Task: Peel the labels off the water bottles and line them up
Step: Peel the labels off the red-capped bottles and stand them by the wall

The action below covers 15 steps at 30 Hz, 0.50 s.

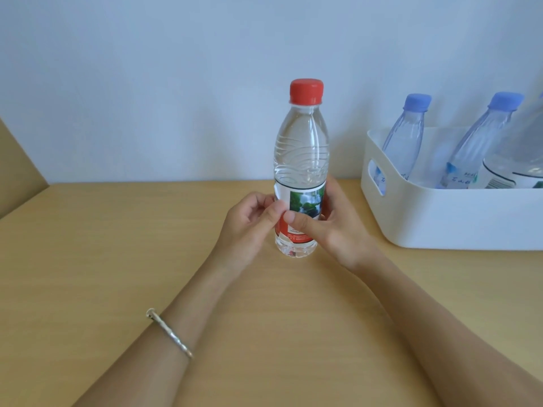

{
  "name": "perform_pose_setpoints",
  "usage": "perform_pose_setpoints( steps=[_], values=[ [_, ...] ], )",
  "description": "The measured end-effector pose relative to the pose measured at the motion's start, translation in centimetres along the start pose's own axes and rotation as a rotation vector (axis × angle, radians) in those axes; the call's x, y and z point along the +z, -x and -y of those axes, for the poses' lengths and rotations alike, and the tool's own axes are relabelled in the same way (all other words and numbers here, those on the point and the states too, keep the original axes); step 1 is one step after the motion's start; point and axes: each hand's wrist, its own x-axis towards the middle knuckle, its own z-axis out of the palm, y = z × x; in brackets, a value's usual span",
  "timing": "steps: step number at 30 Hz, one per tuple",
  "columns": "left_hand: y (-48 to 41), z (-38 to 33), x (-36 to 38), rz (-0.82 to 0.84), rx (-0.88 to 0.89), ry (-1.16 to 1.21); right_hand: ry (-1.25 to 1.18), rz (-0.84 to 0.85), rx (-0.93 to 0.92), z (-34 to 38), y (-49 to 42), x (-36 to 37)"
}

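A clear water bottle (302,151) with a red cap stands upright on the wooden table, its red and white label (305,201) wrapped around the lower body. My right hand (332,227) curls round the bottle from the right, thumb pressed across the label's front. My left hand (249,227) is at the label's left edge, thumb and fingertips pinching there. Whether the label edge has lifted is hidden by my fingers.
A white plastic bin (435,218) stands at the right against the wall, holding three labelled bottles, two with blue caps (417,102). The light wooden table (117,259) stretches left and toward me. A wooden panel (17,177) sits at the far left edge.
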Motion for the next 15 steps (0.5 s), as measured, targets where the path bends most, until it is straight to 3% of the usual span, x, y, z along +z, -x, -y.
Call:
perform_pose_setpoints(
  steps=[5, 15],
  values=[
    [0.21, 0.12, -0.29, 0.021, 0.092, -0.09, 0.017, -0.009, -0.018, 0.16, 0.03, 0.15],
    [0.45, -0.29, 0.42, -0.186, 0.223, -0.408, 0.056, -0.024, -0.032, 0.04, 0.15, 0.28]
  ],
)
